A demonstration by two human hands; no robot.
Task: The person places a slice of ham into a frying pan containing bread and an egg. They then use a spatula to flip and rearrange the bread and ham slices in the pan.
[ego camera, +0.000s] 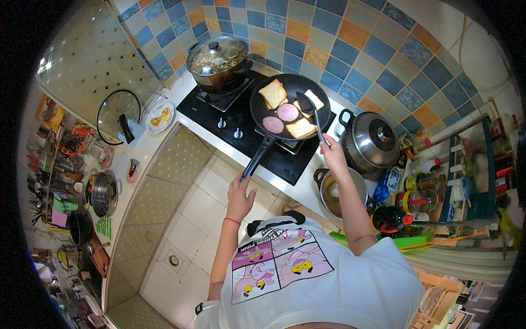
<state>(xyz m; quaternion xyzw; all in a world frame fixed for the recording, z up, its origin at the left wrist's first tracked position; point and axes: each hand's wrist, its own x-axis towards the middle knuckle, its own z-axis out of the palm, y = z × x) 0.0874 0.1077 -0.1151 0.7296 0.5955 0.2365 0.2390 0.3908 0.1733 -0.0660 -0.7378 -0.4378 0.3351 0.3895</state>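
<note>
My right hand (333, 151) is closed around the handle of a black-bladed spatula (305, 102). The blade rests at slices of bread on the right side of a black frying pan (267, 105), partly covering them. At the near end of the pan's long handle (258, 158) is my left hand (241, 197), fingers at the handle's tip and thumb held apart. Inside the pan lie browned bread slices (273, 93) at the upper left, another bread slice (301, 128) at the bottom, and two round pink ham slices (287, 112) between them.
A lidded glass-topped pot (218, 66) stands on the left burner of the black gas hob (205, 115). Right of the hob are a lidded steel pot (372, 140), an open pot (343, 191) and several bottles (417, 201). Leftward sit a plate of fried egg (160, 118) and a glass lid (119, 117).
</note>
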